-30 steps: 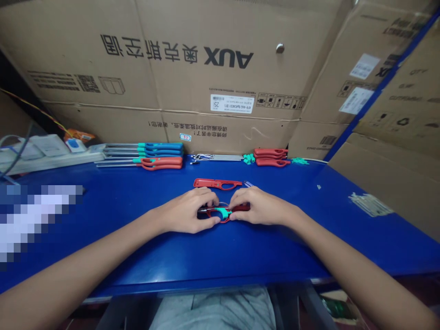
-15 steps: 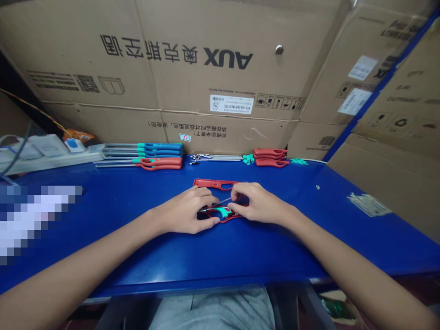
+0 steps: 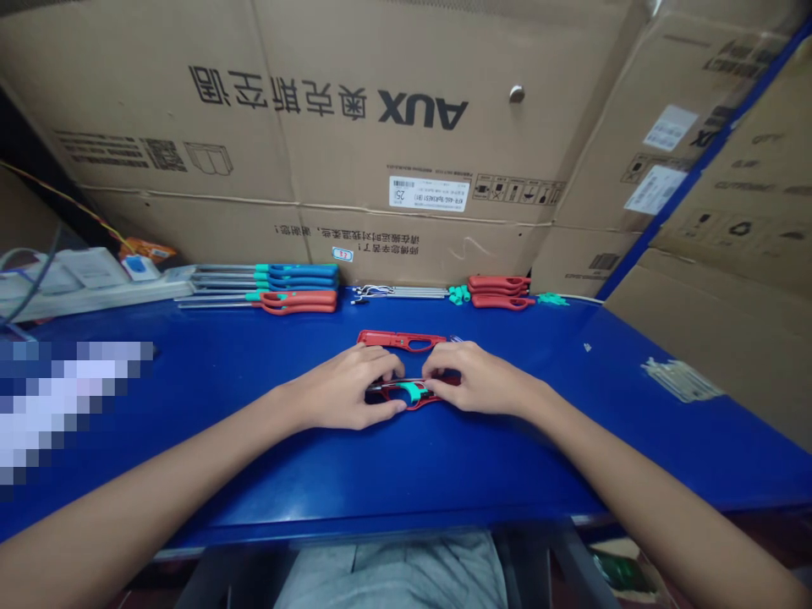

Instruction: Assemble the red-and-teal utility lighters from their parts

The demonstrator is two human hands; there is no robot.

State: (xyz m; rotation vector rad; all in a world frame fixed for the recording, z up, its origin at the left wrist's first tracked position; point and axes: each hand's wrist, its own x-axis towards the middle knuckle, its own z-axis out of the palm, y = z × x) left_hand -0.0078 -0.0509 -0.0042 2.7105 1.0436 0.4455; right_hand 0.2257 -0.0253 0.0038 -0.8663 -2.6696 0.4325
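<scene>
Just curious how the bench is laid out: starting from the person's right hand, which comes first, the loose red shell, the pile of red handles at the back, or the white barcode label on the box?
From the right hand:
1. Loose red shell, just beyond the fingers.
2. Pile of red handles, at the table's back edge.
3. White barcode label, up on the cardboard box.

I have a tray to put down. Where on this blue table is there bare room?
Bare: the near strip of the blue table between the forearms, and the right side short of the tape patch. Crowded: the back edge, with finished lighters and red handles, and around both hands.
</scene>
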